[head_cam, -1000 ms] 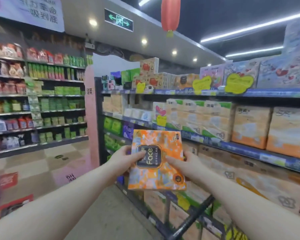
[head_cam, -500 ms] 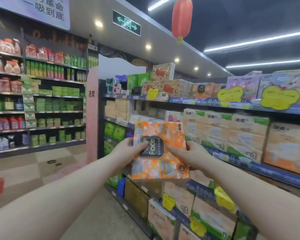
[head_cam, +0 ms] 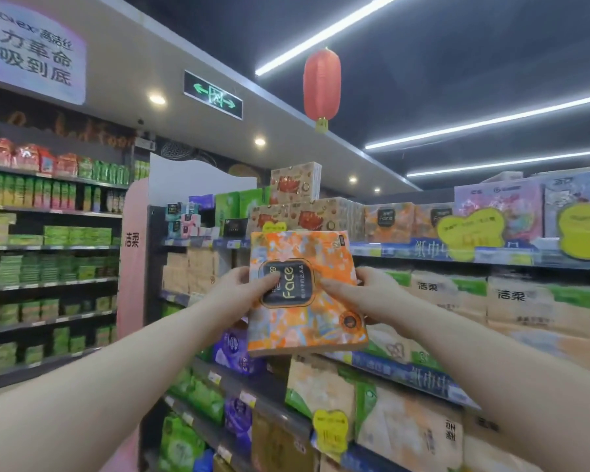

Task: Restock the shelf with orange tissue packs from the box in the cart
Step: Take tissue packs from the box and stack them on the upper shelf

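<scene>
My two bare forearms reach up and forward from the lower corners of the view. My left hand (head_cam: 241, 294) grips the left edge of a flat, square, orange patterned plastic tissue pack (head_cam: 305, 291), thumb pressed on the dark label printed with "Face". My right hand (head_cam: 353, 296) clamps the pack's right edge, thumb lying across the front. Both hands are closed on the pack, holding it upright in the air in front of the shelving, facing me and clear of any shelf.

Just behind the pack, the middle shelf (head_cam: 406, 371) with its blue price strip carries pale tissue bundles with green bands (head_cam: 450, 298). Below it sit beige and green wrapped bundles (head_cam: 402, 427) and a yellow price tag (head_cam: 331, 430).

Farther up, the top shelf (head_cam: 423, 250) holds more orange packs with dark labels (head_cam: 389, 218), beside stacked cartons printed with red flowers (head_cam: 295, 185).

Across the aisle to the left stand shelves of green packets (head_cam: 48, 267). Overhead hang a red paper lantern (head_cam: 322, 85) and a green exit sign (head_cam: 213, 99).
</scene>
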Tool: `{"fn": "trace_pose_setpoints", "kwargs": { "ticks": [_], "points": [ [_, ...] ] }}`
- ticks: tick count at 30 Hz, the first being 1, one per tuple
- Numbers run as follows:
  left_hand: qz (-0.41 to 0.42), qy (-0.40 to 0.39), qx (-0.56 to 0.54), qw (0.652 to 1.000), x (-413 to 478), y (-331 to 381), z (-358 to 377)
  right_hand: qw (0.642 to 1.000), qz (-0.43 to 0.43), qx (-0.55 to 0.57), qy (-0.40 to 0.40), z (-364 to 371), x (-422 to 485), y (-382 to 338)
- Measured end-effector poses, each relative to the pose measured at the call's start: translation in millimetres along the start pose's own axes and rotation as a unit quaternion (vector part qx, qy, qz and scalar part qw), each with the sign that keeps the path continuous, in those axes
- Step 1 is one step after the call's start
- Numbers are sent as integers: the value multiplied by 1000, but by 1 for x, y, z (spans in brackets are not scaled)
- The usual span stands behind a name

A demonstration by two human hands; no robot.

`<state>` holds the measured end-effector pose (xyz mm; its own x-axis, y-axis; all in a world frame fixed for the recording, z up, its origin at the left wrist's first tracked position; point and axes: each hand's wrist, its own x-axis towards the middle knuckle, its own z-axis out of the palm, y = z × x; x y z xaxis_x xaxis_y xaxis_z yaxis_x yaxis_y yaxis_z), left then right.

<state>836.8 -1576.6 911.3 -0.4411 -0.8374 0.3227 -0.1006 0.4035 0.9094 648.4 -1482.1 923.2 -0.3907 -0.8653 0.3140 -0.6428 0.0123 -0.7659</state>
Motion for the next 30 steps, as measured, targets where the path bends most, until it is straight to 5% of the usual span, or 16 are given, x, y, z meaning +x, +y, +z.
{"fn": "trace_pose_setpoints", "kwargs": {
  "ticks": [16, 30],
  "points": [
    [111, -117, -33, 986, 234, -12, 67, 984, 36, -74, 161, -47, 162, 46],
    [188, -267, -134, 936, 397, 23, 155, 931, 71, -179, 310, -118, 266, 45]
  ]
}}
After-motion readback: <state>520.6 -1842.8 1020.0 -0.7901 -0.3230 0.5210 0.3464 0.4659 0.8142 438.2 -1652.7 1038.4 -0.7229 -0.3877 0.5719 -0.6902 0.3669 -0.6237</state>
